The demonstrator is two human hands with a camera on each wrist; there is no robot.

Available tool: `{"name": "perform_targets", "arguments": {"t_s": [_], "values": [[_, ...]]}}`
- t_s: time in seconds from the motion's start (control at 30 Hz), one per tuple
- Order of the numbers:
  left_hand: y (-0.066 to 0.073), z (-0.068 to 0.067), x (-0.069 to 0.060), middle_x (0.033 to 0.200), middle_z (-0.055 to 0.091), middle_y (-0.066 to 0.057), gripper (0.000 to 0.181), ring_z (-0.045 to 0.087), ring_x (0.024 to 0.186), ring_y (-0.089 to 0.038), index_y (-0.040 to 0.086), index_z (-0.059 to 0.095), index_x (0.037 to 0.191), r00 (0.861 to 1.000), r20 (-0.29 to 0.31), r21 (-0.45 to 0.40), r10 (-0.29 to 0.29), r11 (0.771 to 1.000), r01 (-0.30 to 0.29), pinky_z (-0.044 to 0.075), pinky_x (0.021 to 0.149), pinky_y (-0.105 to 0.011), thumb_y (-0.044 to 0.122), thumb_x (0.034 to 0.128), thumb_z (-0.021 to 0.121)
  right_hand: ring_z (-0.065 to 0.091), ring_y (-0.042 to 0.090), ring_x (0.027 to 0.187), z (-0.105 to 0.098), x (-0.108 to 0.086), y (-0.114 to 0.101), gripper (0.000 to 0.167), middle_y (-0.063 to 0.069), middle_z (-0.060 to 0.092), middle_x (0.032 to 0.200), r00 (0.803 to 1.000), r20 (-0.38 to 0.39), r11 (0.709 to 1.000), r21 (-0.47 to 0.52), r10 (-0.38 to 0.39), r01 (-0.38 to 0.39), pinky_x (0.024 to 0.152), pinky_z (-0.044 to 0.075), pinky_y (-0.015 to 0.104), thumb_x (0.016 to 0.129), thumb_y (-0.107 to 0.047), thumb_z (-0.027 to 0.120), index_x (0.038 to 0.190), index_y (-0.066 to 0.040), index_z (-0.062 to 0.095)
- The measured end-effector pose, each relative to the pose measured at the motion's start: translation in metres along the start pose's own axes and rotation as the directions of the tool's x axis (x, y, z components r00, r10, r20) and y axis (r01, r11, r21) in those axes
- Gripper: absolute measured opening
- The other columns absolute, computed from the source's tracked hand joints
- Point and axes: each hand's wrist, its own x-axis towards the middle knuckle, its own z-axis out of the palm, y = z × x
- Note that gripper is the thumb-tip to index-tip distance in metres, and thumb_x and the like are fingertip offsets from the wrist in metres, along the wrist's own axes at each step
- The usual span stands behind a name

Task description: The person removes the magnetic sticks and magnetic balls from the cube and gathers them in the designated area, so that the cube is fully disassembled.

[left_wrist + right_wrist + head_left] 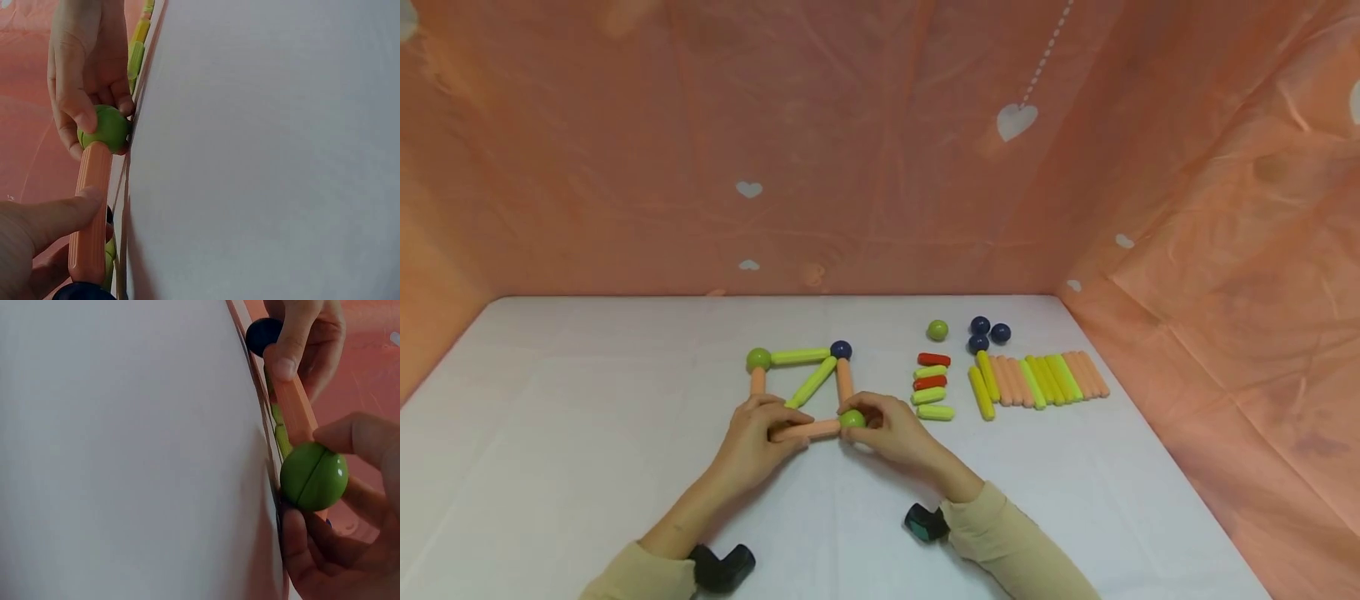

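A square frame of sticks and balls lies on the white table. My left hand pinches the orange stick along its near side, thumb on top in the left wrist view. At that stick's right end, my right hand grips a green ball between thumb and fingers. A dark blue ball sits at the stick's other end, covered by my left hand in the head view. Another green ball and a dark blue ball form the far corners. A yellow-green stick runs diagonally inside.
Right of the frame lie short red and yellow-green sticks. Beyond them is a row of longer orange, yellow and green sticks. A loose green ball and several dark blue balls lie behind. Orange cloth surrounds the table.
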Motion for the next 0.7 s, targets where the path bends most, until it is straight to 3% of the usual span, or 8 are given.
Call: {"name": "perform_targets", "arguments": {"t_s": [0.23, 0.5, 0.7], "values": [[0.001, -0.001, 0.001, 0.095, 0.069, -0.007, 0.020, 0.053, 0.108, -0.030, 0.010, 0.076, 0.094, 1.000, 0.006, -0.005, -0.003, 1.000, 0.004, 0.043, 0.090, -0.051, 0.009, 0.0749, 0.080, 0.049, 0.014, 0.080, -0.004, 0.001, 0.003, 0.022, 0.002, 0.061, 0.097, 0.996, 0.083, 1.000, -0.002, -0.027, 0.027, 0.065, 0.042, 0.019, 0.092, -0.014, 0.062, 0.114, -0.011, 0.067], [0.000, -0.002, 0.000, 0.096, 0.070, -0.008, 0.019, 0.053, 0.109, -0.032, 0.010, 0.076, 0.095, 1.000, 0.021, -0.011, 0.001, 1.000, -0.001, 0.042, 0.093, -0.053, 0.009, 0.0754, 0.080, 0.046, 0.012, 0.077, -0.005, -0.001, 0.005, 0.017, -0.002, 0.051, 0.082, 0.994, 0.106, 0.999, -0.031, -0.032, 0.036, 0.065, 0.037, 0.021, 0.097, -0.017, 0.051, 0.107, -0.014, 0.064], [-0.006, -0.009, -0.003, 0.100, 0.069, -0.009, 0.019, 0.055, 0.108, -0.032, 0.010, 0.076, 0.093, 1.000, -0.002, -0.007, 0.002, 1.000, -0.002, 0.044, 0.092, -0.053, 0.006, 0.0744, 0.080, 0.047, 0.015, 0.082, -0.016, -0.006, 0.011, 0.020, 0.001, 0.058, 0.093, 0.993, 0.115, 1.000, -0.015, -0.018, 0.020, 0.068, 0.038, 0.023, 0.100, -0.017, 0.050, 0.113, -0.017, 0.065]]}}
